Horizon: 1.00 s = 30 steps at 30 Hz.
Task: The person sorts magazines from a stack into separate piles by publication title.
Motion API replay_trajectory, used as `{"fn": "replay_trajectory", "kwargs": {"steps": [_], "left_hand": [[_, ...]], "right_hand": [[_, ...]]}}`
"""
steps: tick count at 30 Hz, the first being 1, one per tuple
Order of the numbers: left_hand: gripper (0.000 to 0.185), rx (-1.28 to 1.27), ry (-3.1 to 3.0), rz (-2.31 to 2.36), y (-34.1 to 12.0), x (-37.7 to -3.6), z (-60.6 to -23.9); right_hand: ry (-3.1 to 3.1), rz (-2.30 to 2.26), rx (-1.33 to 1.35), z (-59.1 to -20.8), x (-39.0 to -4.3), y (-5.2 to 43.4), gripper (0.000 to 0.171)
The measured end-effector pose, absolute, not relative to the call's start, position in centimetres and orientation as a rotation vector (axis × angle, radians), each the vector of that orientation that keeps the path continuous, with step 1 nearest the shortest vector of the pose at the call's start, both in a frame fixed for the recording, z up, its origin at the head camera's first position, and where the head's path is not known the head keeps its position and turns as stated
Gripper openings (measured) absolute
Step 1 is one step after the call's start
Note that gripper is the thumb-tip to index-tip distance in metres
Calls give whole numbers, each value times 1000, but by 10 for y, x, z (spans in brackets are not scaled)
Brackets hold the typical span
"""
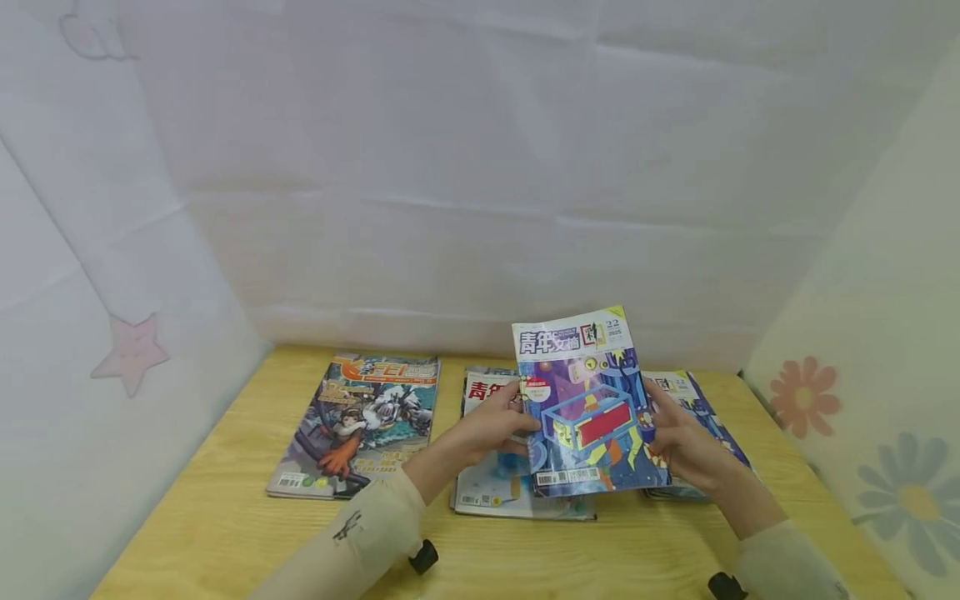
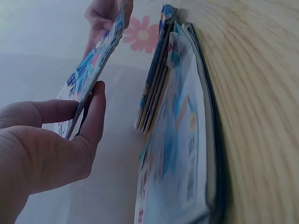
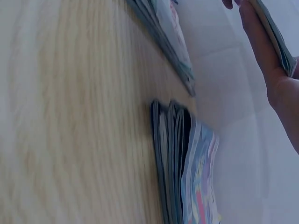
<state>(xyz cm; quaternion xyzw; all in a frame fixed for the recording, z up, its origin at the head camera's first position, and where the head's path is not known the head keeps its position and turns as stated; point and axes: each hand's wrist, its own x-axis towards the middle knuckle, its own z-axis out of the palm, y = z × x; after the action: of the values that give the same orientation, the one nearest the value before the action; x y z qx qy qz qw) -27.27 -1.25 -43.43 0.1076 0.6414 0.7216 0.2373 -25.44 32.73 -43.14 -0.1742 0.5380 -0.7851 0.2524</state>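
Note:
Both hands hold up a purple and blue magazine [image 1: 592, 417] with a white title band, its cover facing the head camera. My left hand [image 1: 491, 425] pinches its left edge, thumb on the cover and fingers behind, as the left wrist view shows. At the right edge, my right hand [image 1: 686, 442] grips it the same way. Beneath it lies a magazine pile [image 1: 480, 487] with a pale blue cover and red title, partly covered. Behind my right hand lies another pile [image 1: 705, 408], its top cover like the held magazine's.
On the left of the yellow wood-grain table [image 1: 217, 500] lies a comic-style magazine [image 1: 367, 425] with an orange title. White cloth [image 1: 480, 167] hangs behind the table and along both sides, with a star [image 1: 133, 352] and flowers printed on it.

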Motion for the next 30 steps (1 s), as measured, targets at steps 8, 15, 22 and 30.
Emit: {"fn": "replay_trajectory", "kwargs": {"steps": [8, 15, 22, 30], "left_hand": [[64, 338, 1714, 1967, 40, -282, -439], [71, 276, 1658, 2058, 93, -283, -445], [58, 145, 1694, 2129, 140, -283, -450], [34, 67, 1941, 2074, 166, -281, -456]], "right_hand": [[1630, -2212, -374, -440, -250, 375, 106], [1981, -2126, -271, -443, -252, 426, 97], [2156, -2023, -124, -440, -259, 464, 94], [2388, -1826, 70, -450, -276, 481, 89]]}}
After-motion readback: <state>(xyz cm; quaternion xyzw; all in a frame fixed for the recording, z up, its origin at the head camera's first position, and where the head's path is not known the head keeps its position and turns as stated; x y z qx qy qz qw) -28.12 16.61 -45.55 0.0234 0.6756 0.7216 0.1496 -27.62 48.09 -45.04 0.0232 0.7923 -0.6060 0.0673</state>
